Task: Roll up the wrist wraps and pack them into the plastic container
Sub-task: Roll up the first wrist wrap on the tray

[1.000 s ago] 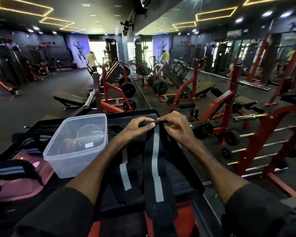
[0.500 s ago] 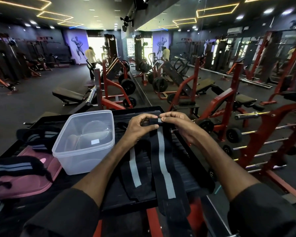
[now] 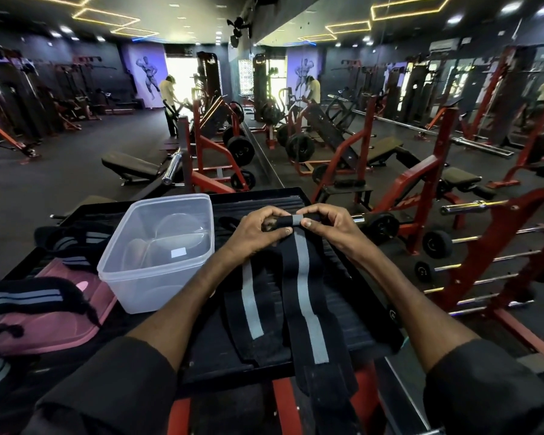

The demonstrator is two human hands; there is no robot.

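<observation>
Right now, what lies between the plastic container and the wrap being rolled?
In the head view, a second flat wrist wrap and the left hand lie between the container and the rolled wrap.

pink mat [image 3: 76, 296] lying flat at left on black platform [image 3: 343, 328] | bench [image 3: 129, 164] on floor beyond, well apart | barbell [image 3: 171, 167] near bench | red rack [image 3: 496, 255] at right, bars across it | weight plates [image 3: 241, 150] on red machine | person [image 3: 167, 102] standing far back | fan [image 3: 237, 25] near ceiling

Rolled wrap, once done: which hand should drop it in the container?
Left, probably. The plastic container sits open just left of the left hand; the right hand would have to cross over. Both pinch the wrist wrap.
</observation>
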